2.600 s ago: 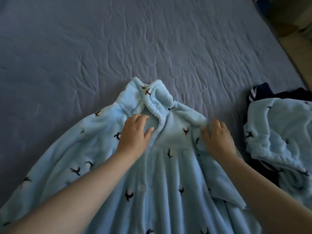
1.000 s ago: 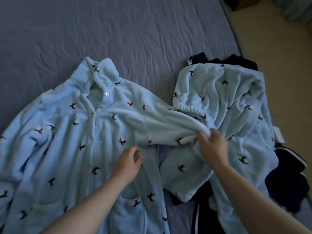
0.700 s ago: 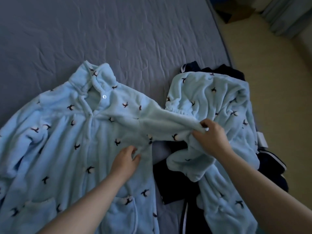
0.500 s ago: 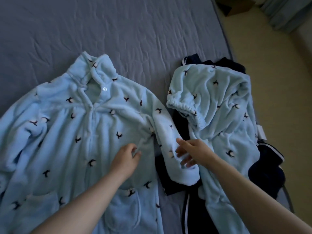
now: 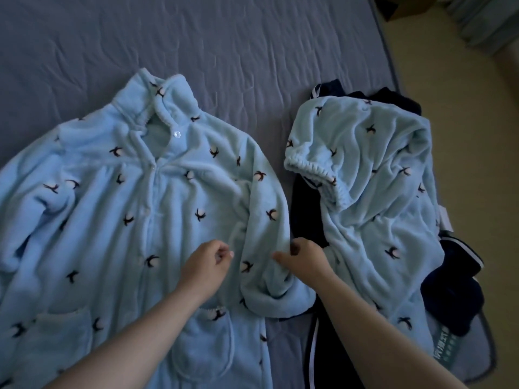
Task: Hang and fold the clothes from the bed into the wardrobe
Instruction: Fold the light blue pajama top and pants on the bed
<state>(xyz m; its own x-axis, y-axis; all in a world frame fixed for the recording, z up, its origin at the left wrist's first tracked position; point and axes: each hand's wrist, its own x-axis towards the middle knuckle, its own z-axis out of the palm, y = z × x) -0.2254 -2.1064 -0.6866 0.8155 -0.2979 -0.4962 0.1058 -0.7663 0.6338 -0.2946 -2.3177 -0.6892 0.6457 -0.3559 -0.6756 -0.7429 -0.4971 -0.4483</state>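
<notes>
While the fleece top (image 5: 134, 220) lies flat, nothing's folded or hung yet.
Right hand (image 5: 304, 261) grips its sleeve (image 5: 266, 214); left hand (image 5: 206, 265) curled, hold unclear; bottoms (image 5: 379, 169) wait right of the fingers.

Light: dim, cool-toned | Source: daylight from upper right, brightening the floor (image 5: 477, 192) | Shadows: soft across the bed (image 5: 224, 37) | Sharpness: slightly soft | Edges: wide-angle curving

One fleece top (image 5: 112, 220), one fleece bottoms (image 5: 379, 192), one navy pile (image 5: 449, 299), two hands (image 5: 205, 265) (image 5: 306, 262), one bed (image 5: 224, 37).
</notes>
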